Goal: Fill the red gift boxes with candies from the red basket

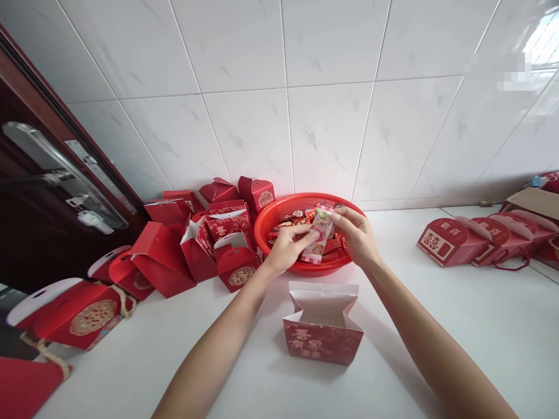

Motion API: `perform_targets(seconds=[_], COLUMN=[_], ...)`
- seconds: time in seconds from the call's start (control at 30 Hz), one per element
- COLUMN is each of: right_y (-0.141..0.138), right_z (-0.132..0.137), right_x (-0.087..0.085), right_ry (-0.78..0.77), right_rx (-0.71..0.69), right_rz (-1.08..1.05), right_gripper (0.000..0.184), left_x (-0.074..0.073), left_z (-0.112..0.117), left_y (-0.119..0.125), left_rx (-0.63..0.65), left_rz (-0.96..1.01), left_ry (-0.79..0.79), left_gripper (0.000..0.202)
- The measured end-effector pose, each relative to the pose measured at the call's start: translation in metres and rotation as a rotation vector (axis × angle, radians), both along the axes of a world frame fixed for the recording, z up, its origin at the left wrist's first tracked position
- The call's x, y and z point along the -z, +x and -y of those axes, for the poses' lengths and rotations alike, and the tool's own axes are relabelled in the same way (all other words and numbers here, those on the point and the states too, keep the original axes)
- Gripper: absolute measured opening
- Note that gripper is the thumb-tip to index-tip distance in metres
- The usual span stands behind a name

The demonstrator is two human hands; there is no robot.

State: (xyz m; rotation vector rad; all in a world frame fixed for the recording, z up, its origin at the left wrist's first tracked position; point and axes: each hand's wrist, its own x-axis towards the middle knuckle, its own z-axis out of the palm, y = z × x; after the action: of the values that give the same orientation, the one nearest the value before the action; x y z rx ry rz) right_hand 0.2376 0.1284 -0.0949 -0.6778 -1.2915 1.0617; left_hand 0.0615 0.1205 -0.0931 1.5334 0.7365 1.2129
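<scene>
Over a red plastic basket (301,269) of wrapped candies, both my hands pinch one pink-and-white candy packet (321,235). My left hand (288,247) grips its lower left side, thumb across the wrapper. At its upper right edge, the fingers of my right hand (354,233) are closed on it. More red wrapped sweets (297,220) lie in the basket beneath, partly hidden by my hands. Between my forearms, in front of the basket, an open red paper gift box (323,342) stands upright on the white surface; its pale inside shows.
Several red gift boxes (163,259) crowd the left side, some with rope handles. At the right, closed red boxes (454,241) stand in a row beside a cardboard carton (535,203). A tiled wall (244,128) rises behind; a dark door with a metal handle (56,174) is at left.
</scene>
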Motion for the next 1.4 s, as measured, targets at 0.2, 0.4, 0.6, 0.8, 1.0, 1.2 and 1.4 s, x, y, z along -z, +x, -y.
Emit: perform_targets(seconds=[0.2,0.4,0.6,0.8,1.0,1.2,1.4], right_y=[-0.003,-0.004,-0.003,-0.003,-0.002,0.000,0.003], right_z=[0.004,0.006,0.007,0.007,0.006,0.006,0.005], right_x=[-0.003,-0.003,0.000,-0.003,-0.006,-0.005,-0.001], right_ry=[-0.046,0.000,-0.003,-0.027,-0.039,-0.058,-0.022], right_rx=[-0.209,-0.282,-0.288,-0.406,-0.405,-0.391,-0.252], right_rz=[0.208,0.303,0.352,0.429,0.395,0.369,0.379], right_gripper=[0.035,0.035,0.033,0.029,0.036,0.042,0.054], left_x=[0.003,0.000,0.004,0.006,0.003,0.001,0.002], left_z=[-0.002,-0.006,-0.010,-0.007,-0.009,-0.011,-0.010], left_y=[0.002,0.001,0.000,0.000,0.002,0.001,0.002], left_rx=[-0.201,-0.290,-0.412,-0.449,-0.420,-0.420,-0.428], left_rz=[0.190,0.379,0.381,0.346,0.444,0.460,0.468], left_ry=[0.005,-0.040,0.017,0.068,-0.046,-0.071,-0.048], left_gripper=[0.025,0.031,0.033,0.033,0.023,0.020,0.023])
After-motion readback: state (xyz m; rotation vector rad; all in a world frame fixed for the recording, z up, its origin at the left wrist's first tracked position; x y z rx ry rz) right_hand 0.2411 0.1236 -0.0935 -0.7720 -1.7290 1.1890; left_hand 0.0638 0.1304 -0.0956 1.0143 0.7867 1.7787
